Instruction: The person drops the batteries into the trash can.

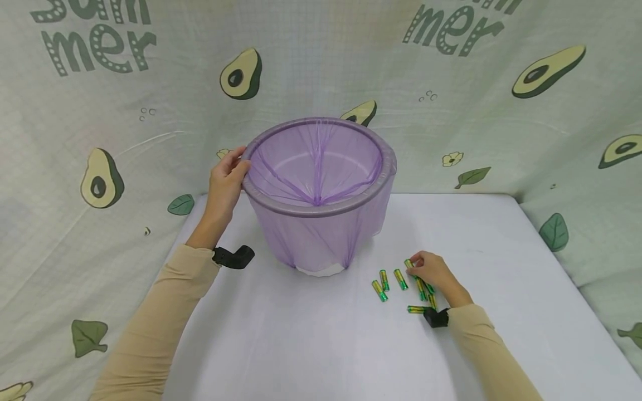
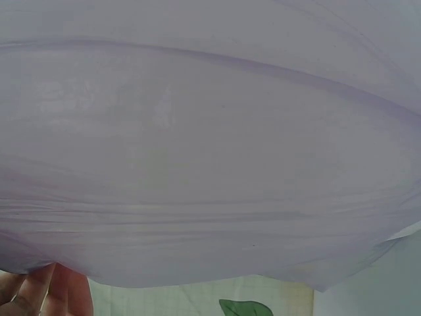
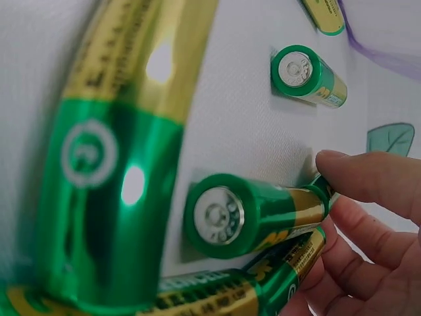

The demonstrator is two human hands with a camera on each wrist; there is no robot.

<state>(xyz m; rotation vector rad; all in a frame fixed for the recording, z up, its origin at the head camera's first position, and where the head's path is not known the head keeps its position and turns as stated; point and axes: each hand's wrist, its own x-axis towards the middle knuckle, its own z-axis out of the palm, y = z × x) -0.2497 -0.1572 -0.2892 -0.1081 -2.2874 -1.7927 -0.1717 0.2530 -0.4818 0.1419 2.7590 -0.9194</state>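
A round bin (image 1: 321, 210), lined with a thin purple plastic bag (image 1: 321, 239), stands on the white table. My left hand (image 1: 228, 181) grips its rim at the left side; in the left wrist view those fingers (image 2: 56, 293) show at the bag's lower left edge. To the right of the bin lie several green and gold batteries (image 1: 400, 279). My right hand (image 1: 432, 270) is over the right part of this group and pinches one battery (image 1: 409, 264) between thumb and fingers. Seen from the right wrist, other batteries (image 3: 220, 214) lie close beside the fingers.
Behind the table hangs a pale cloth (image 1: 301, 67) printed with avocados and leaves. The white table (image 1: 281, 345) reaches toward me in front of the bin. Black wrist mounts (image 1: 233, 257) sit on both cuffs, the right one close over a battery (image 1: 416, 309).
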